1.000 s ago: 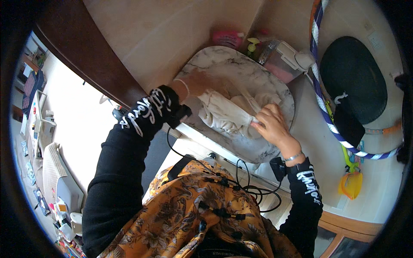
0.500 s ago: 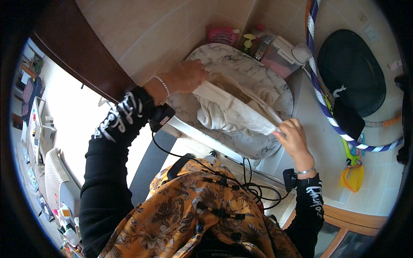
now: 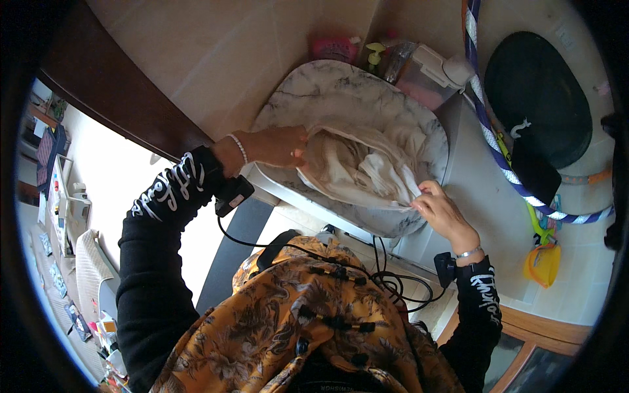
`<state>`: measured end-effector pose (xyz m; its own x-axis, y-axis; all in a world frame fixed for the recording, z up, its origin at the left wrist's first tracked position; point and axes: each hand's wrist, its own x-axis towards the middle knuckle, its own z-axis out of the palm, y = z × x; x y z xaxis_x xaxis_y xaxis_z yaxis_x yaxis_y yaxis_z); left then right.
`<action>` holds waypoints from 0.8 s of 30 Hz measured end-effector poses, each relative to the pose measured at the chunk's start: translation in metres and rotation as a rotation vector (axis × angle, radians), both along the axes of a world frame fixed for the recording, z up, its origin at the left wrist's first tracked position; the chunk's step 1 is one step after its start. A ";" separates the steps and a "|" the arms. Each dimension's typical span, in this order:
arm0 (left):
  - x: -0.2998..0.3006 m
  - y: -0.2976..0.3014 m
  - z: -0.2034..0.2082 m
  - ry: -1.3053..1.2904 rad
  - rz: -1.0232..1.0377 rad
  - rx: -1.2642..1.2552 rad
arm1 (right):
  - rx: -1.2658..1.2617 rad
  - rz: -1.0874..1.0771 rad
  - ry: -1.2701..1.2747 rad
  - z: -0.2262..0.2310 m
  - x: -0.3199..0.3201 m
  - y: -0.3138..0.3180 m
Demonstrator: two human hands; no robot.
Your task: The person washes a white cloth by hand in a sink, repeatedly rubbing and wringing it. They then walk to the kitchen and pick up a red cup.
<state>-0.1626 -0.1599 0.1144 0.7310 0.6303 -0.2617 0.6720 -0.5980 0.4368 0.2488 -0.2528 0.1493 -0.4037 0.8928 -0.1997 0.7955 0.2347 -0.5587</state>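
Observation:
A cream-white cloth garment lies bunched on a rounded, white marble-patterned surface with grey veins. Its band-like edge is stretched between my hands, so the folded inside shows. My left hand, with a beaded bracelet at the wrist, grips the left end of that edge. At the right end, my right hand pinches the band between thumb and fingers; a metal bracelet circles this wrist. Most of the garment's lower part is hidden under its own folds.
Behind the surface stand a pink pouch, a green pump bottle and a clear lidded container. A purple-and-white wrapped hoop, a dark green oval basin and a yellow scoop are to the right. Black cables hang near my waist.
The garment's band has turned from a taut flap to an opened rim showing the inside. My left hand has moved down and slightly left; my right hand stays nearly in place.

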 end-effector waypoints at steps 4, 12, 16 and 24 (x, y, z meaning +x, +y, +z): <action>0.007 0.012 -0.024 -0.153 0.347 0.141 | -0.067 -0.078 -0.082 -0.017 -0.011 0.016; 0.036 0.032 -0.056 -0.104 0.558 0.095 | -0.103 -0.313 0.094 -0.093 -0.038 0.017; 0.034 0.048 -0.067 -0.037 0.540 0.048 | -0.019 -0.360 0.061 -0.108 -0.039 0.019; 0.001 0.071 -0.044 -0.358 0.382 0.464 | 0.072 -0.304 -0.069 -0.033 0.003 0.050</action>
<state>-0.1613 -0.0887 0.0709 0.4274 0.8485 0.3122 0.7343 -0.5272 0.4276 0.2513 -0.2030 0.1167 -0.1037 0.9834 -0.1491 0.8705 0.0173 -0.4918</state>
